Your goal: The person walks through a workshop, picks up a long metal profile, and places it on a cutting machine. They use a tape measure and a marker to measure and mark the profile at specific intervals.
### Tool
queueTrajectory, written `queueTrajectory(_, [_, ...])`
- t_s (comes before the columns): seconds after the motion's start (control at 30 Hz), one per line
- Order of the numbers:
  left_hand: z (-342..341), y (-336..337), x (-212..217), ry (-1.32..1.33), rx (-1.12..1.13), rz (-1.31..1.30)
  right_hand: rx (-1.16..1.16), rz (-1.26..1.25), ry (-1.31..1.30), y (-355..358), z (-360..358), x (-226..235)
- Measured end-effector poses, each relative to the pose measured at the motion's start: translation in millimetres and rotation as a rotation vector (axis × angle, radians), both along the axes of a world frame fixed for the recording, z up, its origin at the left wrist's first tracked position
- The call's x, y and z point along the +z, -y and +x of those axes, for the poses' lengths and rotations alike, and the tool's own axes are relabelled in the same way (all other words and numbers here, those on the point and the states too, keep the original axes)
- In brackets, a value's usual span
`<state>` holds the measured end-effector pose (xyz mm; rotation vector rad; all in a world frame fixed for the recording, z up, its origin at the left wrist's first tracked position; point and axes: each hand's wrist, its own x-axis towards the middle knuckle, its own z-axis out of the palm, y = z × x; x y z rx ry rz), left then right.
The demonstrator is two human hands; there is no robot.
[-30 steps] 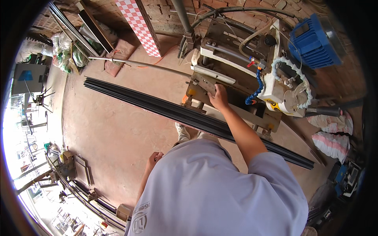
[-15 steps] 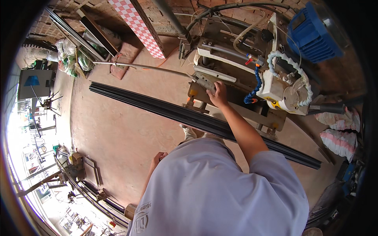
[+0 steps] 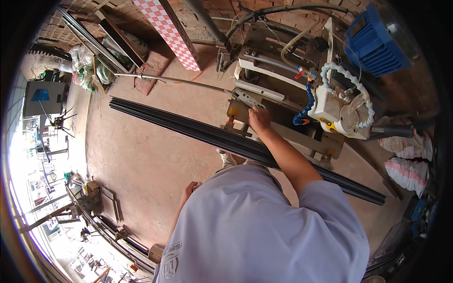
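Note:
My right hand point(image 3: 259, 119) reaches over to the machine bed point(image 3: 302, 130), fingers curled at the near end of a slotted metal plate point(image 3: 245, 97). What the fingers close on, if anything, is hidden behind the knuckles. At my waist, my left hand point(image 3: 191, 188) is half covered by my shirt, its fingers curled together; their contents cannot be made out. Between my body and the machine stretches a bundle of long dark profiles point(image 3: 188, 126), passing beneath my right forearm.
A blue motor point(image 3: 380, 40) and blue coolant hose point(image 3: 306, 101) are on the machine's right. A long thin rod point(image 3: 174, 80) runs leftward from the plate. White sacks point(image 3: 406, 172) lie far right. A red-white checkered post point(image 3: 170, 35) stands at the back.
My right hand has drawn slightly back toward me along the metal plate, and its fingers have curled in more. My left hand stays at my waist.

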<state>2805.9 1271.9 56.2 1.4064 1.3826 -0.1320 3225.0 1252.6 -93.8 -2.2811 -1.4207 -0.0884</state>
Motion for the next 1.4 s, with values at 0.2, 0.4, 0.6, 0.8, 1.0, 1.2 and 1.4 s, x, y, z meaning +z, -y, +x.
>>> queueTrajectory(0.2, [2,-3,4,-0.106,-0.035,0.036,-0.099,-0.217,-0.02,-10,-10,-22])
queueTrajectory(0.4, [-4,-6,2,-0.061,-0.013,0.007,-0.167,-0.365,-0.547,-20,14,12])
queueTrajectory(0.6, [-12,-7,-10,0.016,0.034,0.0,-0.119,-0.307,-1.44,-16,39,62])
queueTrajectory(0.8, [-9,-33,-7,0.184,-0.098,0.122,0.097,-0.398,-1.342,2,9,129])
queueTrajectory(1.0, [36,-83,50,0.367,-0.013,0.043,0.41,-0.447,-1.352,18,-55,214])
queueTrajectory(1.2, [81,-111,103,0.481,-0.271,0.017,0.386,-0.375,-1.292,16,-71,267])
queueTrajectory(1.4, [101,-116,114,0.647,-0.291,-0.053,0.285,0.249,-1.577,30,-100,258])
